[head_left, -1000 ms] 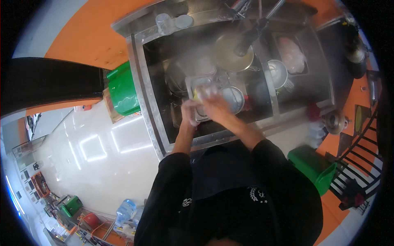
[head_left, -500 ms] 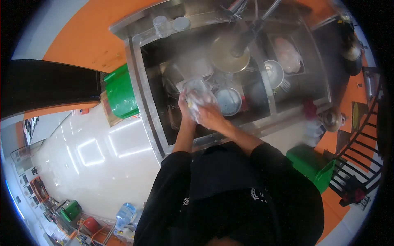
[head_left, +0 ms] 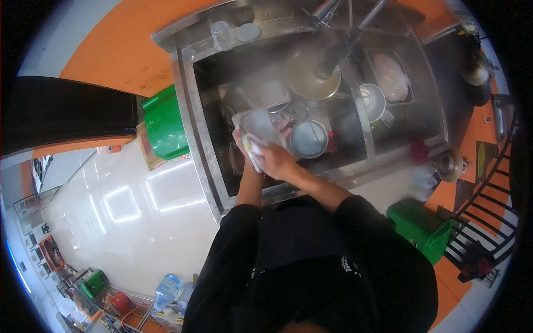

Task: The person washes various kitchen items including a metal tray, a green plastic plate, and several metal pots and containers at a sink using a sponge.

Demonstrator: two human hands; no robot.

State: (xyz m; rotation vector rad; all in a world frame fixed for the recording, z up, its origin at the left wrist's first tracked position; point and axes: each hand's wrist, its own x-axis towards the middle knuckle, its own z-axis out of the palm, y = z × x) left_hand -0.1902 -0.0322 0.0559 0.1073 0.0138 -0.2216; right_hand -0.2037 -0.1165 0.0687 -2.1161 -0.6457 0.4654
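Over the left basin of a steel sink [head_left: 204, 125], my left hand [head_left: 239, 139] grips a pale rectangular container [head_left: 260, 123] by its left edge, holding it tilted. My right hand [head_left: 276, 162] is closed on a white scrubbing cloth [head_left: 253, 143] with a bit of yellow, pressed against the container's near side. Just right of my hands stands a round metal pot [head_left: 308, 139] with cloudy water. Beyond it lies a large round pan [head_left: 312, 77] under the tap head [head_left: 325, 70]. Another rectangular tray [head_left: 272, 94] rests behind the container. Steam blurs the basin.
In the right basin are a white bowl [head_left: 372, 101] and a tray with a pale bagged lump [head_left: 390, 76]. A clear cup [head_left: 221, 34] and round lid [head_left: 248, 32] sit on the back ledge. Green bins stand left [head_left: 166, 125] and right [head_left: 419, 228] of the sink.
The container has tipped so more of its inside shows. My right hand, with the cloth, has shifted left and toward me along its near side.
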